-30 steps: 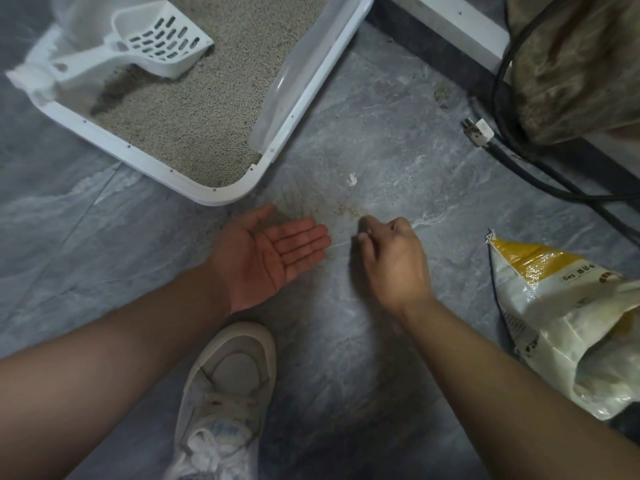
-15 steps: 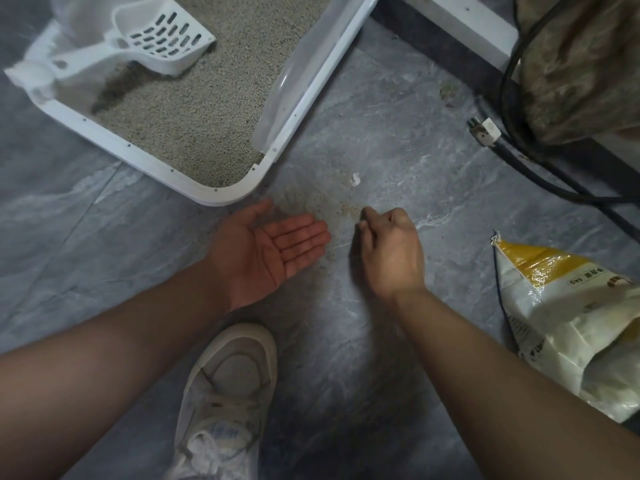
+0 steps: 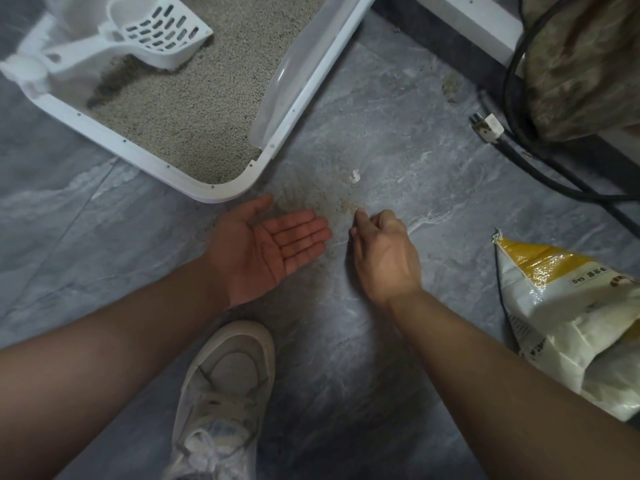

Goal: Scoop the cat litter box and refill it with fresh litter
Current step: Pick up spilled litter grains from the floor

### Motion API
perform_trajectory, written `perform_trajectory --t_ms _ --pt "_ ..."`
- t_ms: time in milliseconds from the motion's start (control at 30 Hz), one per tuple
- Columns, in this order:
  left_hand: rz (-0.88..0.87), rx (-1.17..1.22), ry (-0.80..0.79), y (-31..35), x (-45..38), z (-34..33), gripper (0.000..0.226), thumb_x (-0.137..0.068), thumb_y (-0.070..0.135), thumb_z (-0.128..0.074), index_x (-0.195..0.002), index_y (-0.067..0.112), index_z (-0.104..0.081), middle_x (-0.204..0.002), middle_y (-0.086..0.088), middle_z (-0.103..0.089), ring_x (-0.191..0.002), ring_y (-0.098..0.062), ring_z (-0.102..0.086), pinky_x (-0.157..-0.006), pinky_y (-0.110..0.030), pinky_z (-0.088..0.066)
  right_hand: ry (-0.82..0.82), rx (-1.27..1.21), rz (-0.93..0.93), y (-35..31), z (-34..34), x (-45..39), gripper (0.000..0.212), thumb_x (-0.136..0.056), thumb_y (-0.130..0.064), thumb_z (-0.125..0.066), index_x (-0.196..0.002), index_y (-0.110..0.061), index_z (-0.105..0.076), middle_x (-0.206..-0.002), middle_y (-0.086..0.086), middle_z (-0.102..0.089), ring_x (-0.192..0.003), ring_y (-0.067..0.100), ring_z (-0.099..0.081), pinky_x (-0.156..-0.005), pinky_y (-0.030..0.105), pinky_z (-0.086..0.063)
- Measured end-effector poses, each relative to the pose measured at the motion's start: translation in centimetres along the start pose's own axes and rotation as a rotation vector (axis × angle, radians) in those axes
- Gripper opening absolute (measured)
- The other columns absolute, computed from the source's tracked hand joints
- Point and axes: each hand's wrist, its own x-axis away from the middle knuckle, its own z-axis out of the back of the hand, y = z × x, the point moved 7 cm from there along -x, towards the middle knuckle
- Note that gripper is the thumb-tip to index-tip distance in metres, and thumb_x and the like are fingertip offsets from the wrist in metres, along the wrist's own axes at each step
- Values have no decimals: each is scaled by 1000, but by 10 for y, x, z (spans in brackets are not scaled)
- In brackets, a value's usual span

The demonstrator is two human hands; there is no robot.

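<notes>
We see the white rectangular plastic litter box [image 3: 221,192] on the grey marbled floor tile [image 3: 398,133], filled with grey-beige granular litter [image 3: 194,109]; a white slotted plastic scoop [image 3: 152,32] lies in it, bowl on the litter, handle toward the box's far-left corner. Just off the box's near corner: small patch of spilled litter grains [image 3: 348,206] on the floor. Right hand [image 3: 384,252] knuckles-up, fingers curled together, index tip touching the grains; can't tell if it's pinching any. Left hand [image 3: 266,247] palm-up beside the box corner, fingers straight and pressed together, tips just short of the grains. Yellow-and-white plastic litter bag [image 3: 568,317] lies well right of the box. White sneaker [image 3: 225,393] below the hands.
</notes>
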Motion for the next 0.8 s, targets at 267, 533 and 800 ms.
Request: perform_trajectory --t_ms 267,533,800 --pt "1 -9 19 -1 1 1 59 -97 42 -48 -116 -11 -66 -125 -29 -64 -113 -40 -66 -93 -55 -53 82 -128 -50 2 7 -9 28 -99 -30 -54 -117 -13 -66 -95 6 -49 -88 27 -54 -69 36 -53" --pt "-23 -4 40 3 2 3 59 -98 41 -47 -121 -11 -62 -125 -30 -64 -113 -40 -67 -93 -56 -52 65 -96 -89 2 3 -23 26 -95 -35 -61 -103 -13 -71 -96 8 -56 -97 28 -54 -75 32 -49" --pt "-23 4 55 5 1 6 59 -99 42 -46 -122 -11 -61 -125 -30 -65 -112 -41 -67 -92 -56 -53 196 7 9 -16 8 -27 21 -90 -20 -66 -76 -8 -76 -76 10 -62 -78 32 -58 -58 32 -43"
